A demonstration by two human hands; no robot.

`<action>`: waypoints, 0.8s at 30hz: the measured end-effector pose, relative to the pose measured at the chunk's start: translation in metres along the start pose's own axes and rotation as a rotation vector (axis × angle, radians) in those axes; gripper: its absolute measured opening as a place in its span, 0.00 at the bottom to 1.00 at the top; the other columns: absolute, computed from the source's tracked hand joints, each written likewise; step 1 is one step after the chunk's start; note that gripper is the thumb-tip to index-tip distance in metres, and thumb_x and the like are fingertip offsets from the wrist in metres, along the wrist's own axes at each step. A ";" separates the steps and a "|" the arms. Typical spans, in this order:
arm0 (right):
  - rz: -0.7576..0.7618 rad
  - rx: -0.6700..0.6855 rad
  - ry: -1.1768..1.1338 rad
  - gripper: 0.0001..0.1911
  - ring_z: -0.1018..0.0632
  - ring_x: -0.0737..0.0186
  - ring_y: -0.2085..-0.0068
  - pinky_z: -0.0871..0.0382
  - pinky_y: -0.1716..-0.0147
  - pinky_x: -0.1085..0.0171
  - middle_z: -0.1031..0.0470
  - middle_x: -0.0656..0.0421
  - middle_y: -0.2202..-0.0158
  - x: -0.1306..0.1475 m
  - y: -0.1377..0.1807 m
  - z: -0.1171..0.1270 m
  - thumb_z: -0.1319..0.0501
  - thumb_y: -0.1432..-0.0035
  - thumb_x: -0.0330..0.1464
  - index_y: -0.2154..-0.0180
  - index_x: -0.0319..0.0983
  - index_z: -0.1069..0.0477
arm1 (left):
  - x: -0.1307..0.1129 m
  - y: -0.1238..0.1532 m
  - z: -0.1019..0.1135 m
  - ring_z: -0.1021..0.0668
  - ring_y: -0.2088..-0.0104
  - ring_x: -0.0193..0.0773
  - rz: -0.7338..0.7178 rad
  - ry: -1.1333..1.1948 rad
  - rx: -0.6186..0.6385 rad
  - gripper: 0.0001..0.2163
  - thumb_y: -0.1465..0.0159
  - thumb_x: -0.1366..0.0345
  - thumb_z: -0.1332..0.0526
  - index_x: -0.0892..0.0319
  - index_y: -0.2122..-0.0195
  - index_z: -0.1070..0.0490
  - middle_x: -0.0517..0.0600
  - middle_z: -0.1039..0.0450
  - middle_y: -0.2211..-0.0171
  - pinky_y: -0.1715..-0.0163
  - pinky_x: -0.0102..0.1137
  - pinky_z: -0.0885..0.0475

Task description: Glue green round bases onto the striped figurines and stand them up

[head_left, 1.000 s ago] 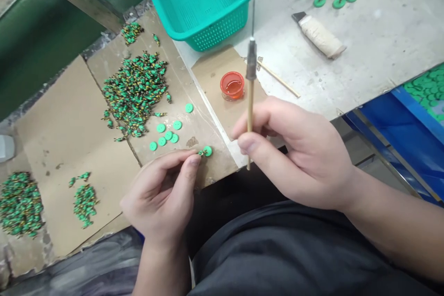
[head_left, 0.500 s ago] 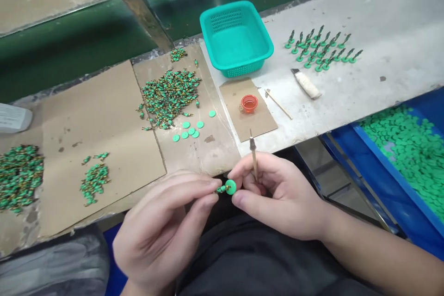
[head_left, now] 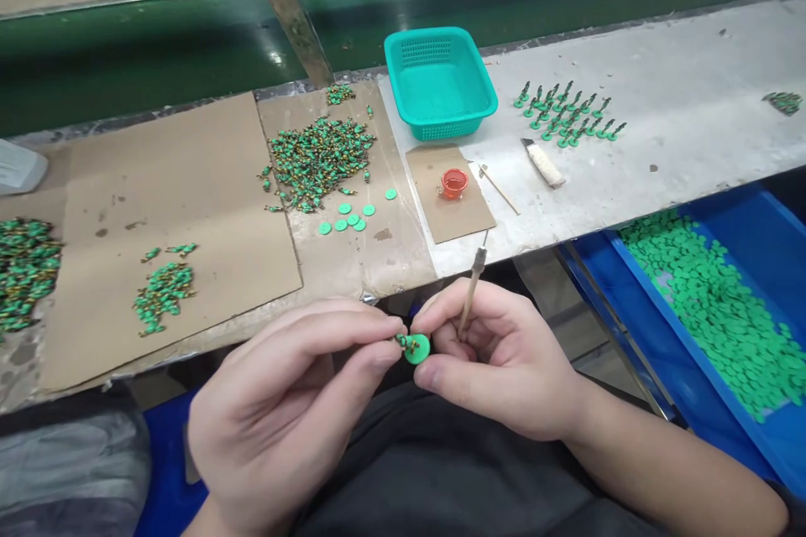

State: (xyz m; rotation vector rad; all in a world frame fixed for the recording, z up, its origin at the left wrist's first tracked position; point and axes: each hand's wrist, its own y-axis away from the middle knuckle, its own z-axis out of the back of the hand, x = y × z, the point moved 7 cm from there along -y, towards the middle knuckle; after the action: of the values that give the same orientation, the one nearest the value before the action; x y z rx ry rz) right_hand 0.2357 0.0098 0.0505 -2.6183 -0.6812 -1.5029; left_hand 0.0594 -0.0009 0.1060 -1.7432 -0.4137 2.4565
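Note:
My left hand (head_left: 302,386) pinches a tiny green and dark toy figure (head_left: 401,341) between thumb and fingertips. Against the figure's end is a round green disc (head_left: 418,349), held at its edge by the thumb and forefinger of my right hand (head_left: 504,352). Whether figure and disc are joined I cannot tell. A thin wooden-handled tool with a needle tip (head_left: 473,285) is also tucked in my right hand, pointing up and away. Several loose green discs (head_left: 345,208) lie on the cardboard beyond, beside a heap of similar figures (head_left: 321,159).
A small red cup of liquid (head_left: 453,184) stands on cardboard, near a thin stick (head_left: 500,190) and a wrapped-handle blade (head_left: 542,164). Behind is a teal basket (head_left: 441,122). Figures on discs (head_left: 570,117) stand at right, above a blue bin (head_left: 777,436) of discs. More figures (head_left: 164,294) lie left.
The view has shifted, showing more of the blue bin. Both hands keep their hold; the figure and disc sit a little closer together, and the tool leans more to the right.

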 end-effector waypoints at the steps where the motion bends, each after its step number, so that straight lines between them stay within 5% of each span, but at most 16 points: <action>1: 0.000 0.001 -0.009 0.19 0.37 0.73 0.77 0.43 0.76 0.69 0.34 0.72 0.78 -0.001 0.001 0.000 0.12 0.45 0.28 0.57 0.42 0.17 | 0.000 0.002 0.000 0.14 0.55 0.35 0.027 0.011 -0.017 0.03 0.25 0.58 0.22 0.38 0.55 0.10 0.39 0.11 0.59 0.49 0.32 0.18; 12: 0.027 0.012 -0.019 0.20 0.39 0.73 0.77 0.45 0.77 0.67 0.36 0.73 0.78 0.000 0.008 -0.004 0.10 0.47 0.29 0.59 0.42 0.17 | 0.011 0.005 0.001 0.14 0.59 0.30 0.166 0.136 -0.003 0.02 0.28 0.52 0.20 0.38 0.58 0.08 0.39 0.11 0.60 0.57 0.22 0.18; 24: -0.026 -0.007 -0.040 0.21 0.40 0.73 0.78 0.47 0.76 0.64 0.37 0.72 0.78 0.000 0.007 -0.006 0.09 0.48 0.32 0.63 0.43 0.19 | 0.024 0.004 -0.006 0.14 0.69 0.35 0.365 0.285 0.033 0.08 0.33 0.51 0.16 0.45 0.62 0.09 0.46 0.11 0.63 0.68 0.27 0.13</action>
State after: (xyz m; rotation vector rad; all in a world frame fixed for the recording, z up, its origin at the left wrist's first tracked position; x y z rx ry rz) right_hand 0.2338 0.0022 0.0545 -2.6617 -0.7166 -1.4662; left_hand 0.0575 0.0016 0.0814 -2.2840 -0.0280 2.3513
